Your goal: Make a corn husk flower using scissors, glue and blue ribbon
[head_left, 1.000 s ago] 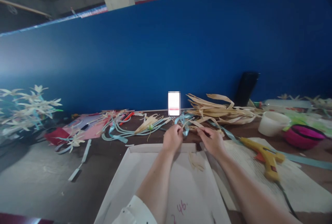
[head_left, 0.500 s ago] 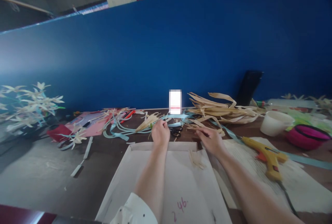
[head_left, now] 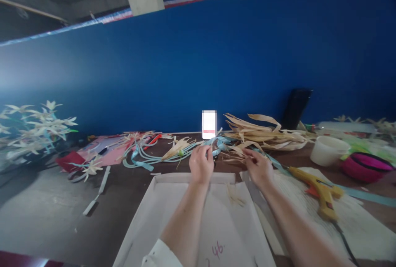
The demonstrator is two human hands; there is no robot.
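The pale strip (head_left: 217,133) slants upward from the fingers of the left hand (head_left: 201,165), above the dark table (head_left: 62,205) and just beside a loose tangle of light blue ribbon (head_left: 220,145). It looks slim and nearly weightless, probably springy along its length yet easily creased, so a light pinch near one end should serve better than a full grip. The left hand has thumb and forefinger drawn together, seemingly on the strip's lower end, with the other fingers curled in; the exact contact is hidden by the knuckles. Opposite it, the right hand (head_left: 260,171) has its fingertips nearly together at a thin dried husk (head_left: 239,150); whether they pinch it or only touch it cannot be told. That husk seems dry, light and brittle, likely to split if bent sharply, and is best taken by its flat middle. The ribbon should be soft and rather slippery, easiest to lift by an edge. Beyond the right hand lies a larger husk bundle (head_left: 266,133). Nearer the camera is a white box (head_left: 161,209), and farther right a yellow glue gun (head_left: 323,193) rests on paper (head_left: 368,226), near a white cup (head_left: 329,151)
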